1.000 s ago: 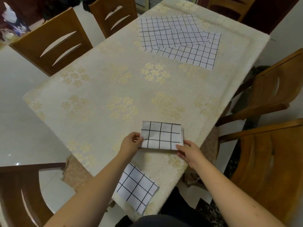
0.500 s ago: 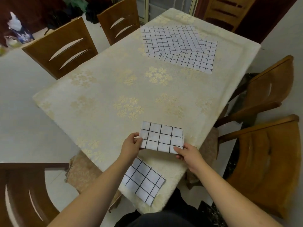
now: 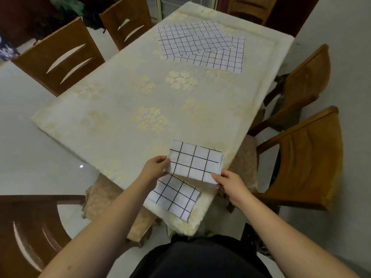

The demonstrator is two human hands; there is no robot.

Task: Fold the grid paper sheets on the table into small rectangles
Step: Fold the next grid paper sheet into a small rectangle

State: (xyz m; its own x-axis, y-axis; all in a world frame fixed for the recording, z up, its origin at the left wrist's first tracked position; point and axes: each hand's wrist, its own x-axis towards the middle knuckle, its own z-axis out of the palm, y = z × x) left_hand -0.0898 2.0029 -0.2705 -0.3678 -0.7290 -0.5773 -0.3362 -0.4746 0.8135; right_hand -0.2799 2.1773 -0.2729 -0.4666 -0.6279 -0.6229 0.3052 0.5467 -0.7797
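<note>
Your left hand [image 3: 155, 167] and right hand [image 3: 230, 182] pinch opposite ends of a folded sheet [image 3: 195, 161], just beyond another folded rectangle [image 3: 176, 196] at the table [image 3: 112, 117] corner.

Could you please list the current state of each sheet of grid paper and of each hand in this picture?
held grid paper: folded into a rectangle, gripped at both ends.
finished rectangle: folded, lying flat near the table's near edge.
unfolded sheets: spread flat, overlapping, at the far end.
left hand: pinches the paper's left edge.
right hand: pinches its lower right corner.
</note>
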